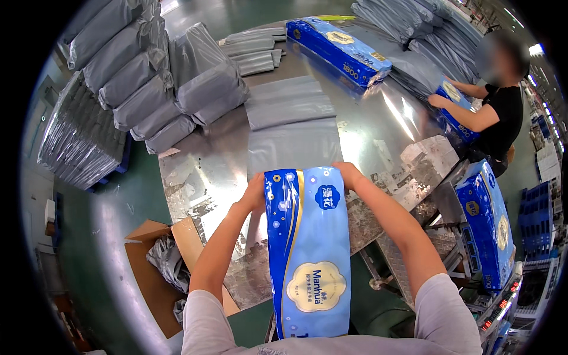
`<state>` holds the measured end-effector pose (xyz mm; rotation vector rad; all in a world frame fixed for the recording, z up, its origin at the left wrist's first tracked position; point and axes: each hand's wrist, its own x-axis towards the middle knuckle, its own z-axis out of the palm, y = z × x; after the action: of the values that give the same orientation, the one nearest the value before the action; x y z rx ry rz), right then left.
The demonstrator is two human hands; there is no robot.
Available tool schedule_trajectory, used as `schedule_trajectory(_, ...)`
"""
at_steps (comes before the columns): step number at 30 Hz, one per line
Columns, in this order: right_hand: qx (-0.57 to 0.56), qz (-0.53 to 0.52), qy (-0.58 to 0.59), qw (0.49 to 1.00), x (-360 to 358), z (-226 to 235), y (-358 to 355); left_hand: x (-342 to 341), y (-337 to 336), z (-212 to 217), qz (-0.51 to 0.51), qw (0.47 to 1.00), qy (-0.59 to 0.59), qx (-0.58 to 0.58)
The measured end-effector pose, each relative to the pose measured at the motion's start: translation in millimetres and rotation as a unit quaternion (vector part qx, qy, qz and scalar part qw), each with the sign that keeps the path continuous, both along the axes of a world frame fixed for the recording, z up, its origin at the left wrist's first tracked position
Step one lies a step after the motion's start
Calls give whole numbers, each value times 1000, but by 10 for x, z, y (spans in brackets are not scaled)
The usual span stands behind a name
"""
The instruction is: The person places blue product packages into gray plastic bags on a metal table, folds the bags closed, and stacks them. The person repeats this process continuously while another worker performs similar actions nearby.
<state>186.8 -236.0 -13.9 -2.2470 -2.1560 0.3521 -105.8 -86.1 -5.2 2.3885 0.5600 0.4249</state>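
Head: left grip (255,191), right grip (348,176) flank package (313,236).

Bright; glare on metal tabletop (368,137); corners black, edges bent, perhaps soft.

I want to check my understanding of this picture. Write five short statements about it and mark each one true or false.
1. The left hand and right hand hold one blue-wrapped pack between them. True.
2. Gray plastic sheeting lies on the metal table beyond that pack. True.
3. The cardboard box is sealed. False: it is open, with crumpled gray plastic inside.
4. The co-worker on the right wears a black shirt. True.
5. The co-worker's hands are empty. False: they are on another blue pack.
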Motion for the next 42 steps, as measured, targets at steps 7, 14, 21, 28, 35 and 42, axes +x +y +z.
schedule_trajectory(7, 70, -177, 160, 969, -32, 174, 102, 128, 281, -95, 107, 961, 144, 209)
schedule_trajectory(14, 298, -217, 385, 846, -259, 361, -563, 165, -168, 349, 263, 962, -72, -15)
schedule_trajectory(21, 367, -260, 325, 832, -625, 58, -633, 17, -350, -161, 286, 958, -10, 20)
schedule_trajectory(28, -145, -170, -39, 974, -372, 104, -446, -44, -371, -37, 185, 931, 311, 48)
schedule_trajectory(35, -86, -93, -31, 991, -1228, -107, -1844, -995, -1426, -52, 105, 926, 360, 40)
schedule_trajectory(42, -112, -117, 150, 975, -2561, -120, -3699, -2397, -2988, 25, -64, 908, 409, 58)
